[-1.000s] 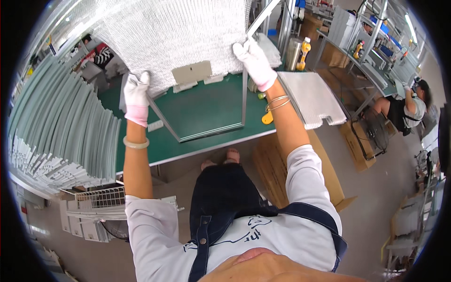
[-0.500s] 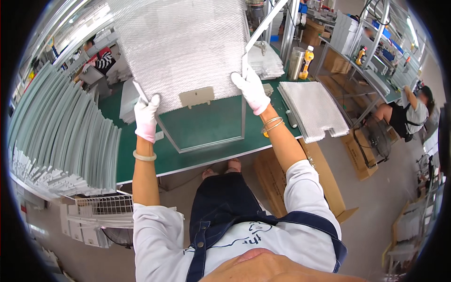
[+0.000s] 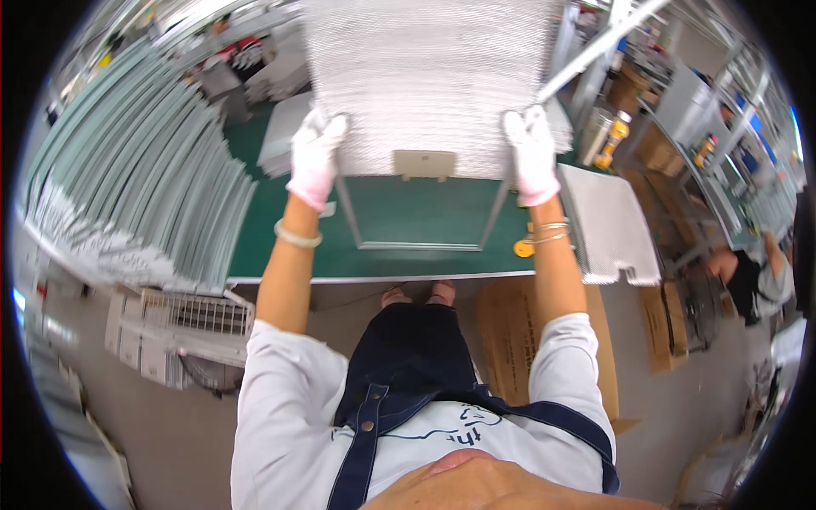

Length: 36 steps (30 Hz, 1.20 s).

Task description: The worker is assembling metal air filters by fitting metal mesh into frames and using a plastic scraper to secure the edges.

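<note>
My left hand (image 3: 316,161) and my right hand (image 3: 533,157), both in white gloves with pink cuffs, are closed at the two side edges of a silvery mesh sheet (image 3: 425,93). The sheet is tilted up, and its far end runs out of the picture. A beige plate (image 3: 425,163) with small tabs sits at its near edge. Between my hands and the bench, a thin metal frame (image 3: 416,246) shows its near bar and two sides. From my right hand a light metal bar (image 3: 595,53) slants up and away. My fingers hide where the sheet meets the frame sides.
Many pale frames (image 3: 144,178) are stacked at the left of the green bench (image 3: 280,251). At the right lie a mesh stack (image 3: 608,221), a yellow bottle (image 3: 614,140) and a tape measure (image 3: 524,248). A cardboard box (image 3: 510,340) stands below; a co-worker (image 3: 756,276) sits far right.
My view has turned, so bench and hands appear shifted to the right. The sheet now lies more squarely between my hands, and its near edge lines up with the frame. Both hands keep their hold.
</note>
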Tool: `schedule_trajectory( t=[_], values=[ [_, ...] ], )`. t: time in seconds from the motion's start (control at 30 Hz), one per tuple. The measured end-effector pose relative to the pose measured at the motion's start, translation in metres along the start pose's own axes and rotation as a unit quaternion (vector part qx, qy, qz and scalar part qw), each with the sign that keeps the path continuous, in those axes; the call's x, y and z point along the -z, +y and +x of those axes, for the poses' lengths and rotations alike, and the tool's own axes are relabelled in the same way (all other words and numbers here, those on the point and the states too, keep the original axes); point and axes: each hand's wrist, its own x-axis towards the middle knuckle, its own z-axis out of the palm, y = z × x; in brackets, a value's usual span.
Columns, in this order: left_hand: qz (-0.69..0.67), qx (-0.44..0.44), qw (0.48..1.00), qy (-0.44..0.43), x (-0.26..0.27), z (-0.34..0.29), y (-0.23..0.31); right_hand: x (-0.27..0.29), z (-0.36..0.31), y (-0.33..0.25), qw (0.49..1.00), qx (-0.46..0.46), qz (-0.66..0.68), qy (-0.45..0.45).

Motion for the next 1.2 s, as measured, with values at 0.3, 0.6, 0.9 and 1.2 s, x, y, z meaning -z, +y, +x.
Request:
schedule_trajectory(
  t=[0.3, 0.6, 0.9, 1.2],
  values=[
    [-0.054, 0.068, 0.996, 0.006, 0.014, -0.013, -0.006, -0.016, -0.002, -0.009, 0.997, -0.005, 0.065, -0.031],
    [-0.127, 0.000, 0.992, 0.022, 0.003, 0.009, 0.004, -0.003, -0.001, 0.003, 0.999, -0.016, 0.014, -0.045],
    [-0.080, 0.026, 0.996, 0.028, 0.011, 0.002, -0.001, -0.008, -0.016, 0.010, 0.998, -0.001, 0.049, -0.047],
    [-0.079, 0.037, 0.996, 0.032, 0.020, -0.009, -0.015, -0.012, -0.019, 0.004, 0.997, -0.015, 0.054, -0.059]
  ],
)
